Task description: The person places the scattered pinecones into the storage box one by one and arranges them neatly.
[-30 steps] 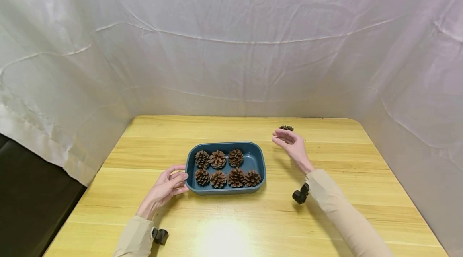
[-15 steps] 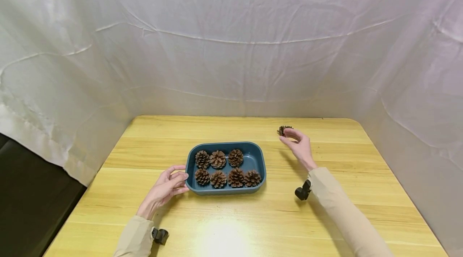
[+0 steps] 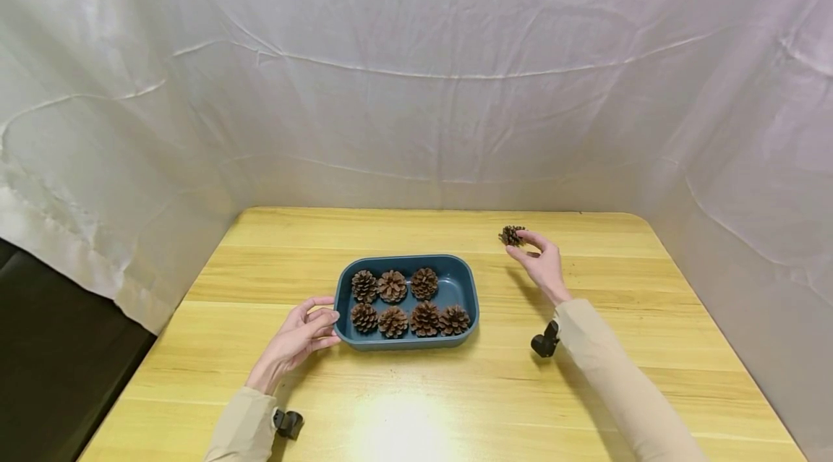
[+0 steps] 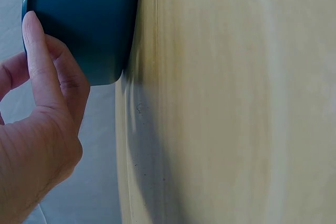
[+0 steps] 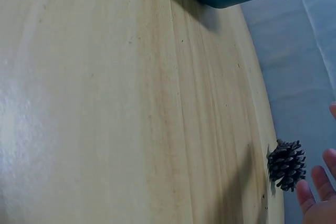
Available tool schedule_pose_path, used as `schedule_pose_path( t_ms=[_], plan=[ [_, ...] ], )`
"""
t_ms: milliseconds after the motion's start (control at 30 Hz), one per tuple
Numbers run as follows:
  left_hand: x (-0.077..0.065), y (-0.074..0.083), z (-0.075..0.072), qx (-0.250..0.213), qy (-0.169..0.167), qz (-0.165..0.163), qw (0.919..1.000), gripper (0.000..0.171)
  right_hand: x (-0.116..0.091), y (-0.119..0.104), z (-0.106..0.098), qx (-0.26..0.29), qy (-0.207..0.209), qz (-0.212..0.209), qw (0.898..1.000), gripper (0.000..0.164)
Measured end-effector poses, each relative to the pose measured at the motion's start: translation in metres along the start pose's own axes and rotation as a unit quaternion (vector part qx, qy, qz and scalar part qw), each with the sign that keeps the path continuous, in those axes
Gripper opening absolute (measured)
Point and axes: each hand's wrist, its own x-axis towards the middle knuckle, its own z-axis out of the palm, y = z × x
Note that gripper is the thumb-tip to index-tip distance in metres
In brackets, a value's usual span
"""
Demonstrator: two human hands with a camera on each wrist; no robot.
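A dark blue tray [image 3: 406,345] sits on the wooden table with several brown pine cones [image 3: 392,321] in two rows inside. At its left end, my left hand [image 3: 302,335] holds the rim and wall, the thumb at the rim, as the left wrist view also shows. Toward the back right, a single pine cone [image 3: 510,235] lies on the table. Beside it is my right hand [image 3: 542,263], its thumb and forefinger parted at the cone's near right side. In the right wrist view the fingers are spread by that pine cone [image 5: 287,165]; firm contact cannot be made out.
The table [image 3: 416,231] has a pale wood surface bounded at the back by a white curtain [image 3: 416,122]. A dark surface [image 3: 58,361] lies beyond its left edge. Small dark crumbs lie near the right hand.
My right hand has shifted slightly right and back from its place in front of the lone pine cone, leaving more of the cone visible. The left hand and tray stay put.
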Motion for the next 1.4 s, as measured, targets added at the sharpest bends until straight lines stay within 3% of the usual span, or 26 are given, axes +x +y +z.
schedule_pose_path(
  t_ms=[233,900,1400],
  plan=[
    [0.0,0.001,0.0,0.005,0.0,0.0,1.0,0.044,0.002,0.0,-0.001,-0.032,-0.009,0.014,0.999,0.057],
    [0.0,0.0,0.0,-0.001,0.0,-0.002,1.0,0.041,0.013,0.007,-0.005,-0.057,-0.064,0.01,0.996,0.068],
    [0.0,-0.001,-0.001,-0.003,-0.006,-0.001,1.0,0.039,0.019,0.009,-0.001,-0.117,-0.114,-0.02,0.986,0.073]
  ],
)
